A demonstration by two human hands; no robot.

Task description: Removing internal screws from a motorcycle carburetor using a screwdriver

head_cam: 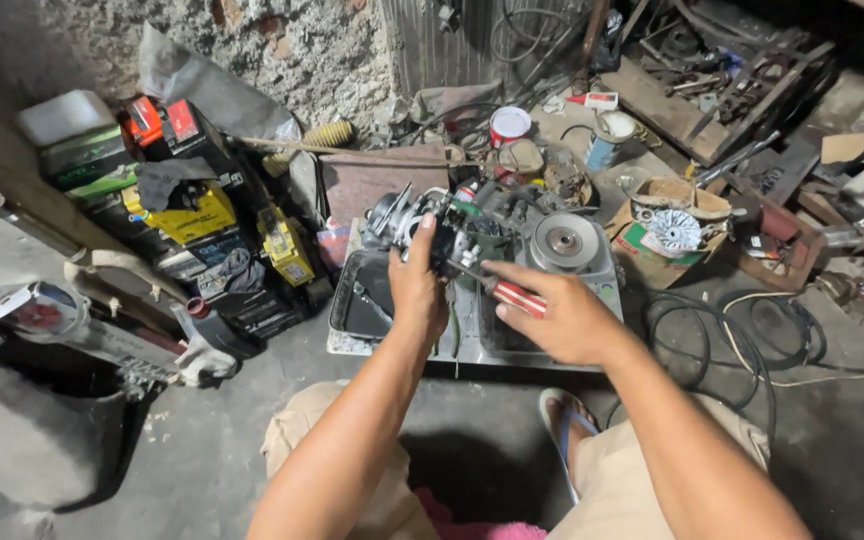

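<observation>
The left hand [417, 285] clasps the engine [482, 235]. The right hand [557, 315] grips a screwdriver [500, 290]. Both reach over a tray [352, 310] on the concrete floor [202, 440].

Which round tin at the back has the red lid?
The left tin, red on top, standing behind the engine. The right tin is blue-sided with a pale top.
</observation>
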